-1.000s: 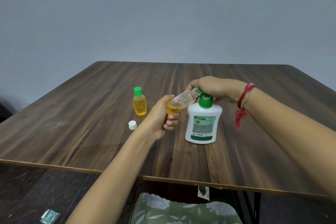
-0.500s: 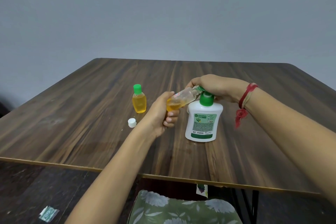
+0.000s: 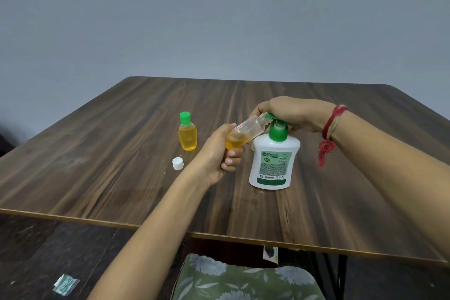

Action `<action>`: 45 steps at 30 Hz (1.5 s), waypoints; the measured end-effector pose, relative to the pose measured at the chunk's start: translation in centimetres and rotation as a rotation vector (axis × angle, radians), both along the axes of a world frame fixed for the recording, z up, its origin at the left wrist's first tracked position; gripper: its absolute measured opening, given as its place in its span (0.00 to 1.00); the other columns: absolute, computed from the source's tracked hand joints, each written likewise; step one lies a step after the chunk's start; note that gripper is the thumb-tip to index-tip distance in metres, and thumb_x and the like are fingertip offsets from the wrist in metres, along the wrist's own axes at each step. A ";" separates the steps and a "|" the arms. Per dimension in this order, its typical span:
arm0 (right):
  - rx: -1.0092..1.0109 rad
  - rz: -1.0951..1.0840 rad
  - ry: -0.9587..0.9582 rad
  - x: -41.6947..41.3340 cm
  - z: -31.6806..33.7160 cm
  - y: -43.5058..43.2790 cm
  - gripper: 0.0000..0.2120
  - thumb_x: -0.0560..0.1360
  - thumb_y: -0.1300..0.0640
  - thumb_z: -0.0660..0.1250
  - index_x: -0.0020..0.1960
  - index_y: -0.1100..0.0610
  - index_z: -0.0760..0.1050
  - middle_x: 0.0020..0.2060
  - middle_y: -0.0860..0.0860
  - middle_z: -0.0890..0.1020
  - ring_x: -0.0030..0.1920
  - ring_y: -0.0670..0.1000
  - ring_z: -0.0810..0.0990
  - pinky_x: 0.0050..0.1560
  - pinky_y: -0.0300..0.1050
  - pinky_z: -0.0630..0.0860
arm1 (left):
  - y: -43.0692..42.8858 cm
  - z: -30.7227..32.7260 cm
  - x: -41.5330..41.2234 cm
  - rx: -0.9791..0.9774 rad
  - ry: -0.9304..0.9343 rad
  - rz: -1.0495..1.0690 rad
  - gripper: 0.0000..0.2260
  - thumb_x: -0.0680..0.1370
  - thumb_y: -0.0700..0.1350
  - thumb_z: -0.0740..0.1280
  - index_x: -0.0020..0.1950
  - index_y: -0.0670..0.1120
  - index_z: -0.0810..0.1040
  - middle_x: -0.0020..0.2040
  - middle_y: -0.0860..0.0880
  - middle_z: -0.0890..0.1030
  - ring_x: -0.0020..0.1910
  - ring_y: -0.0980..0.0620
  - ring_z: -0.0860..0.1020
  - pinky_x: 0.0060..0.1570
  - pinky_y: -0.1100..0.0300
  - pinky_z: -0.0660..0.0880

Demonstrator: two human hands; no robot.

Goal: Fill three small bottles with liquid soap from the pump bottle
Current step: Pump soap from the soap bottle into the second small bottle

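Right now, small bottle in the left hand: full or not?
Partly full. The small bottle is tilted, and yellow soap fills only its lower end by the left hand; the rest is clear to the neck.

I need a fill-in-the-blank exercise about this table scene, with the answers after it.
The standing small bottle has a ____ cap.
The loose cap on the table is ____.
The left hand holds the open bottle ____, not upright, at the pump bottle.
The thread at the wrist of the right hand is ____.
Answers: green; white; tilted; red.
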State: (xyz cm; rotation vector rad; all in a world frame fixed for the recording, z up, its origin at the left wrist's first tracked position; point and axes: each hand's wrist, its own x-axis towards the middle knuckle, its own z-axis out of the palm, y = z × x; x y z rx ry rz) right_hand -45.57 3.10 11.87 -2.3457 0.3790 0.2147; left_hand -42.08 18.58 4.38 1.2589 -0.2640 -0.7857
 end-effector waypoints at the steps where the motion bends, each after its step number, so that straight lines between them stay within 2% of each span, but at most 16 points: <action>1: -0.001 -0.004 0.000 0.1 0.1 0.0 0.14 0.78 0.56 0.53 0.47 0.50 0.77 0.33 0.47 0.80 0.34 0.47 0.74 0.41 0.45 0.68 | 0.0 0.1 0.0 -0.006 0.000 0.001 0.19 0.81 0.53 0.52 0.34 0.47 0.68 0.20 0.52 0.61 0.16 0.59 0.58 0.15 0.70 0.52; 4: 0.010 -0.009 -0.003 0.0 -0.4 0.1 0.14 0.77 0.57 0.53 0.45 0.49 0.77 0.36 0.48 0.79 0.35 0.48 0.74 0.40 0.45 0.68 | 0.1 0.0 0.2 -0.004 -0.006 0.018 0.18 0.81 0.53 0.53 0.34 0.47 0.68 0.20 0.53 0.61 0.16 0.58 0.58 0.15 0.70 0.53; 6: 0.010 -0.007 -0.009 -0.1 -0.6 0.1 0.14 0.77 0.58 0.53 0.44 0.49 0.77 0.38 0.50 0.79 0.37 0.49 0.73 0.41 0.45 0.68 | 0.1 -0.2 0.3 0.002 -0.006 0.010 0.21 0.81 0.53 0.53 0.31 0.46 0.71 0.20 0.52 0.61 0.16 0.59 0.58 0.15 0.70 0.53; 11: -0.009 -0.002 -0.009 -0.1 0.1 0.1 0.13 0.77 0.57 0.53 0.47 0.49 0.77 0.32 0.47 0.80 0.34 0.47 0.73 0.40 0.45 0.67 | 0.2 0.0 0.1 -0.016 -0.004 -0.008 0.18 0.81 0.53 0.52 0.34 0.47 0.68 0.21 0.52 0.61 0.16 0.58 0.58 0.15 0.70 0.53; 15: 0.041 -0.013 -0.017 0.0 -0.8 0.2 0.14 0.77 0.58 0.53 0.46 0.51 0.77 0.38 0.51 0.79 0.37 0.50 0.73 0.38 0.44 0.66 | 0.2 -0.3 0.3 0.005 -0.011 0.003 0.19 0.81 0.53 0.52 0.34 0.46 0.69 0.20 0.52 0.61 0.17 0.58 0.58 0.15 0.70 0.53; 20: -0.017 0.007 0.006 0.0 0.2 0.1 0.13 0.77 0.57 0.54 0.46 0.50 0.77 0.33 0.47 0.80 0.34 0.47 0.74 0.42 0.46 0.68 | 0.2 0.0 0.2 -0.001 -0.010 -0.009 0.17 0.81 0.53 0.53 0.35 0.47 0.68 0.20 0.53 0.61 0.16 0.59 0.58 0.15 0.70 0.53; 23: 0.010 0.000 0.007 0.1 -0.3 0.1 0.13 0.77 0.56 0.53 0.47 0.50 0.77 0.34 0.47 0.80 0.33 0.47 0.73 0.39 0.44 0.66 | 0.2 0.1 0.5 0.007 -0.022 0.014 0.17 0.80 0.53 0.53 0.36 0.46 0.69 0.20 0.53 0.61 0.16 0.58 0.58 0.15 0.71 0.53; 27: 0.005 0.003 -0.010 0.0 -0.5 0.0 0.13 0.77 0.57 0.54 0.44 0.50 0.77 0.36 0.49 0.79 0.36 0.49 0.73 0.41 0.45 0.68 | 0.1 -0.3 0.3 0.012 -0.005 0.006 0.21 0.81 0.53 0.53 0.31 0.46 0.70 0.20 0.52 0.61 0.16 0.58 0.58 0.16 0.70 0.52; 31: -0.020 0.005 -0.001 0.2 0.0 0.1 0.13 0.77 0.56 0.54 0.48 0.50 0.78 0.32 0.47 0.80 0.34 0.47 0.74 0.39 0.45 0.67 | 0.1 -0.2 0.1 -0.010 -0.010 -0.002 0.18 0.81 0.52 0.52 0.34 0.47 0.67 0.20 0.52 0.61 0.16 0.58 0.58 0.16 0.70 0.51; 36: -0.021 0.005 0.000 0.0 -0.5 0.1 0.13 0.77 0.58 0.54 0.44 0.49 0.77 0.37 0.49 0.79 0.38 0.50 0.73 0.43 0.46 0.68 | 0.1 -0.4 0.3 -0.002 -0.005 0.004 0.23 0.81 0.53 0.53 0.28 0.47 0.72 0.21 0.52 0.61 0.17 0.58 0.58 0.15 0.70 0.53; 41: -0.016 0.006 0.009 0.1 0.2 0.1 0.12 0.77 0.55 0.55 0.44 0.48 0.77 0.28 0.44 0.81 0.38 0.48 0.75 0.48 0.50 0.67 | 0.3 0.1 0.3 -0.003 -0.024 -0.004 0.16 0.81 0.53 0.53 0.37 0.47 0.69 0.21 0.52 0.61 0.16 0.58 0.58 0.15 0.70 0.53; 45: 0.013 -0.010 -0.011 0.0 -0.7 0.2 0.14 0.77 0.57 0.54 0.44 0.49 0.77 0.36 0.48 0.79 0.37 0.49 0.74 0.42 0.46 0.68 | 0.4 -0.1 0.3 0.028 -0.041 0.015 0.18 0.81 0.53 0.53 0.36 0.46 0.70 0.21 0.52 0.61 0.17 0.58 0.58 0.16 0.70 0.53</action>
